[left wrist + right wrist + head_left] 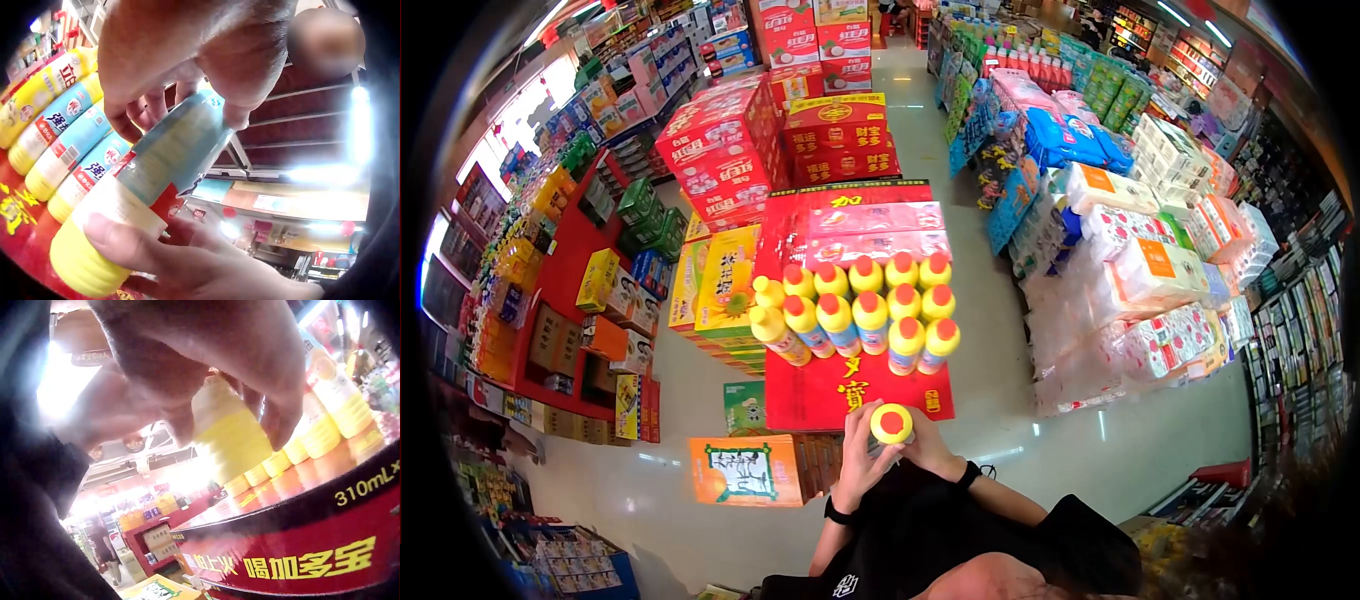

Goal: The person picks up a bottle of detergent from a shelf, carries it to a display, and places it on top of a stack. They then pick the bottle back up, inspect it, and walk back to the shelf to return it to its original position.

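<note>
Both hands hold one yellow bottle with a red cap (891,424) at the near edge of the red box top (800,395). The left hand (862,450) curls round its left side, the right hand (933,446) round its right. In the left wrist view the bottle (147,181) is tilted, its blue-and-white label showing; the left hand (194,50) grips the upper part, and the right hand (156,256) grips near the yellow base. The right wrist view shows the yellow base (231,440) beside the right hand (212,350). Similar bottles (835,315) stand in rows beyond.
Pink packages (880,232) lie behind the rows. Red cartons (725,150) are stacked further back, yellow cartons (725,275) to the left. An orange box (745,470) sits low at the near left. Tissue packs (1150,270) are piled on the right across an aisle.
</note>
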Demonstrator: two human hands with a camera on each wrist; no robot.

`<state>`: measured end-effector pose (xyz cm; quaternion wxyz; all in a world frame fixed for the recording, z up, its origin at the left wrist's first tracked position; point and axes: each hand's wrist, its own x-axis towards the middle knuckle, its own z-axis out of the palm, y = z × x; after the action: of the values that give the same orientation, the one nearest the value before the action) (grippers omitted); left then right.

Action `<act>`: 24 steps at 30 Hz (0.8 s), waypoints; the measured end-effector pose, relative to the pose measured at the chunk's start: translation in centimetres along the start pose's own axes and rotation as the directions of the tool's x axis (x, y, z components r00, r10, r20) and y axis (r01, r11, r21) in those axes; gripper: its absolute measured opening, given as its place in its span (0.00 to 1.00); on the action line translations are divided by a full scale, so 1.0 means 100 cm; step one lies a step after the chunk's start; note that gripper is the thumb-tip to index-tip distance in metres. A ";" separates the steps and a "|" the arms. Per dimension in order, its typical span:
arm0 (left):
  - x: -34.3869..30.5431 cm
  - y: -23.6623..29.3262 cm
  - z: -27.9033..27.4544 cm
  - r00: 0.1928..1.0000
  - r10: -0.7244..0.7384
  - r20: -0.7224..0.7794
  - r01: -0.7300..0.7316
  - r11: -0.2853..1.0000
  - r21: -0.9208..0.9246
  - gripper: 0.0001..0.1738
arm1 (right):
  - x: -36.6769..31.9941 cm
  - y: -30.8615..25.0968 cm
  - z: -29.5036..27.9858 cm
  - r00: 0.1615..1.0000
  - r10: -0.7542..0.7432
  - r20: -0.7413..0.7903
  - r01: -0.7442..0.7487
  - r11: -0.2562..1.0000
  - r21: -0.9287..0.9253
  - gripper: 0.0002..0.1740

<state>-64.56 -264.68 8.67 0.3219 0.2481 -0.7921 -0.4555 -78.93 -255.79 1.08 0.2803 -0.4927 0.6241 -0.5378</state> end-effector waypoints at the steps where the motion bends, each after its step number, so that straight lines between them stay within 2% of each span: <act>1: 0.004 -0.007 -0.005 1.000 -0.011 0.015 0.012 1.000 -0.013 0.43 | 0.005 0.008 0.008 1.000 0.006 -0.019 -0.006 1.000 -0.009 0.35; 6: 0.023 -0.040 -0.026 0.994 -0.003 0.109 0.002 1.000 0.008 0.44 | 0.027 0.025 0.043 0.991 0.089 -0.100 -0.091 0.996 -0.017 0.35; 7: 0.026 -0.050 -0.028 0.994 0.012 0.106 -0.011 1.000 -0.008 0.44 | 0.029 0.021 0.045 0.989 0.053 -0.138 -0.061 0.997 -0.054 0.35; 11: 0.041 -0.062 -0.038 0.986 0.033 0.166 -0.034 0.999 0.002 0.44 | 0.039 0.025 0.056 0.981 0.087 -0.174 -0.092 0.995 -0.022 0.34; 12: 0.044 -0.067 -0.037 0.987 0.060 0.149 -0.058 0.998 -0.014 0.46 | 0.041 0.028 0.058 0.982 0.073 -0.176 -0.085 0.994 -0.062 0.35; 14: 0.054 -0.056 -0.040 0.993 0.027 0.115 -0.020 0.998 -0.065 0.46 | 0.046 0.027 0.060 0.980 0.061 -0.189 -0.086 0.988 -0.125 0.36; 15: 0.055 -0.058 -0.038 0.994 -0.006 0.113 0.012 0.998 -0.053 0.45 | 0.047 0.030 0.064 0.974 0.065 -0.217 -0.087 0.992 -0.096 0.38; 18: 0.063 -0.070 -0.031 0.993 -0.065 0.095 0.068 0.997 -0.026 0.43 | 0.055 0.034 0.073 0.946 0.076 -0.314 -0.147 0.967 -0.209 0.37; 20: 0.065 -0.080 -0.028 0.994 -0.072 0.087 0.073 0.997 -0.007 0.41 | 0.060 0.030 0.078 0.906 0.091 -0.413 -0.158 0.979 -0.131 0.36; 21: 0.069 -0.075 -0.026 0.999 0.019 0.026 -0.020 0.998 0.061 0.40 | 0.061 0.029 0.080 0.882 0.098 -0.460 -0.157 0.983 -0.092 0.35; 24: 0.073 -0.080 -0.019 0.999 0.029 0.016 -0.030 0.995 0.093 0.41 | 0.053 0.043 0.080 0.879 0.043 -0.475 -0.292 0.836 -0.464 0.36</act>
<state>-67.26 -274.42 4.39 0.3107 0.2477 -0.8183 -0.4153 -75.13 -264.10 -4.18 0.0326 -0.3554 0.8352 -0.4184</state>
